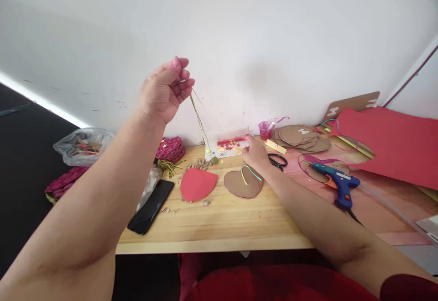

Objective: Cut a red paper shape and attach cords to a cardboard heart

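My left hand [165, 90] is raised high above the wooden table [222, 219], its fingers pinched on a thin yellow-green cord [199, 120] that hangs down to a small green bead [214, 160] near the wall. My right hand [255, 152] reaches to the back of the table, fingertips at a flat packet of red and gold sequins [230, 145]; its fingers are curled and what they hold is hidden. Below it lie a brown heart-shaped card [242, 184] with a coloured loop on it and a red heart-shaped card [197, 184].
A black phone [151, 206] lies at the table's left front. Black scissors [278, 160], a blue glue gun [337, 182], stacked brown card rounds [301, 137], a pink cup [266, 129] and red sheets [390, 145] are on the right. Woven red pieces [170, 149] and a plastic bag [82, 145] sit left.
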The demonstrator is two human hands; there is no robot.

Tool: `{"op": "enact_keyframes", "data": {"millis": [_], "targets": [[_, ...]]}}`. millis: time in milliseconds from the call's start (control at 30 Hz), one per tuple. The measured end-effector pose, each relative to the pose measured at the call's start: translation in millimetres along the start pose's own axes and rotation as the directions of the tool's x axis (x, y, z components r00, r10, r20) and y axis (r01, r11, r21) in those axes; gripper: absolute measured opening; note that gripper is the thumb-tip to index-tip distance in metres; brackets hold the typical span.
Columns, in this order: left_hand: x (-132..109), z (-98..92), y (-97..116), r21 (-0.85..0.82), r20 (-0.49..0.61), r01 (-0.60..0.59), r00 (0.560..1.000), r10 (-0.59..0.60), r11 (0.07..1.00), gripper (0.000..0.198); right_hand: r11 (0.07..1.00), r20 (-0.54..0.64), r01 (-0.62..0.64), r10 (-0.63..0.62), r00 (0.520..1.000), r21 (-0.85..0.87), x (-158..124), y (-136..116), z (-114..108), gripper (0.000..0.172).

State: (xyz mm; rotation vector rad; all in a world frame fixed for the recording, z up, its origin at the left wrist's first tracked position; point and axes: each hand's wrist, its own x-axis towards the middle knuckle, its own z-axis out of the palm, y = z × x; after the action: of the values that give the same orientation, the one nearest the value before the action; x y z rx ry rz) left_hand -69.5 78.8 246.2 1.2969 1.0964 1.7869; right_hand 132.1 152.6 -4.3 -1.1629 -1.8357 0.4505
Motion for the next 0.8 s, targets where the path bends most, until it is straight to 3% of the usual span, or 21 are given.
{"op": "enact_keyframes", "data": {"millis": [100,200,333,400,467,600,800], "targets": [[-17,4.1,-9,0.071,0.048,0.066,0.996,-0.07,0.995,0.015,0.997,-0.096,-0.004,0.011,0.995,0.074,3,-6,-3,0.04],[-36,9.9,-17,0.107,0.097,0.113,0.988,-0.124,0.988,0.019,0.925,-0.133,0.002,0.053,0.99,0.38,3,-18,-5,0.026],[-58,19.6,-27,0.094,0.205,0.162,0.962,-0.178,0.982,0.023,0.63,0.041,-0.044,0.02,0.999,0.775,-2,-44,-12,0.027],[-68,24.3,-31,0.079,0.25,0.198,0.945,-0.212,0.977,0.022,0.476,0.104,-0.064,-0.058,0.993,0.877,-6,-59,-20,0.031],[-76,28.0,-36,0.054,0.293,0.236,0.925,-0.242,0.97,0.02,0.386,0.13,-0.07,-0.131,0.983,0.92,-10,-72,-27,0.035],[-88,31.2,-45,0.02,0.336,0.321,0.89,-0.309,0.947,0.019,0.367,0.12,-0.037,-0.205,0.971,0.929,-21,-90,-33,0.04],[-92,30.0,-49,0.002,0.29,0.375,0.887,-0.359,0.927,0.019,0.415,0.151,-0.053,-0.207,0.967,0.908,-30,-94,-25,0.033]]}}
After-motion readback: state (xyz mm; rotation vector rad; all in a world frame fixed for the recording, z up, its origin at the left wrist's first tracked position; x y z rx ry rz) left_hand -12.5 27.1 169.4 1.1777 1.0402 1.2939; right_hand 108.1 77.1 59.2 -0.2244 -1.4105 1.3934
